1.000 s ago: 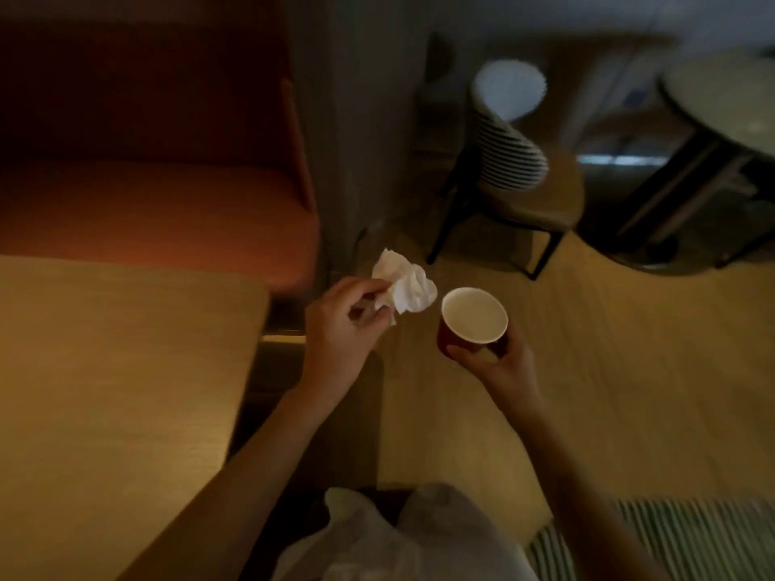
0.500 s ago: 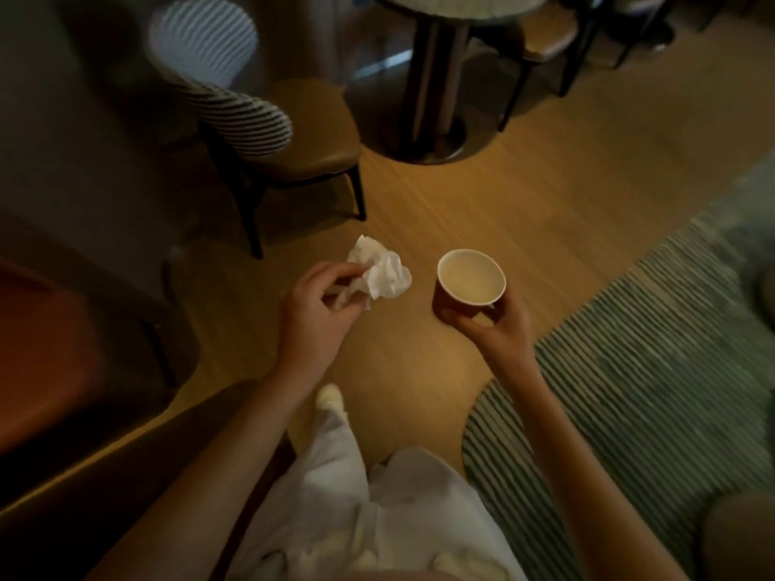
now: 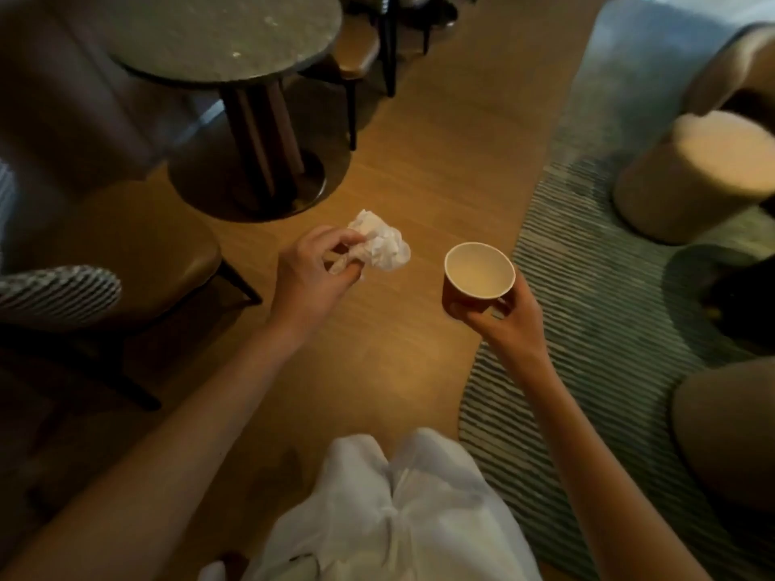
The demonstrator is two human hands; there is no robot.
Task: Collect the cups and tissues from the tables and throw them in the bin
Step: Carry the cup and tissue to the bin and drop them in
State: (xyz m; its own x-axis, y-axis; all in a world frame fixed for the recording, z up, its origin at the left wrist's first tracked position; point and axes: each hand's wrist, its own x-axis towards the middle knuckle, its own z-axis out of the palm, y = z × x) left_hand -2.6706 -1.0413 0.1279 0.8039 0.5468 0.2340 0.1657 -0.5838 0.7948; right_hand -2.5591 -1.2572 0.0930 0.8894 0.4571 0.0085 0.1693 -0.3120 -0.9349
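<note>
Both hands were loaded, held out over the wooden floor, no surface under them. Left hand was pinched shut on a crumpled white tissue; the wad stuck out past the fingertips, up and to the right of the hand. Right hand was closed around a red paper cup, gripped low on its wall from the near right side. Cup was upright, mouth up, interior looked empty. Its long axis ran roughly vertical.

Tissue and cup were near each other but apart, tissue to the left and slightly farther.

Key relation: no bin was in view, so I can't say which way it lay from either hand or which hand was nearer to it. The carry step looked in progress; the dump was not yet done.

Round dark table sat far left, top looked bare as far as visible. Striped-back chair was near left. Striped rug and a round beige pouf were on the right.

Judgement: the open cup mouth sat just right of the tissue, so stuffing the tissue into it would free the left hand.
</note>
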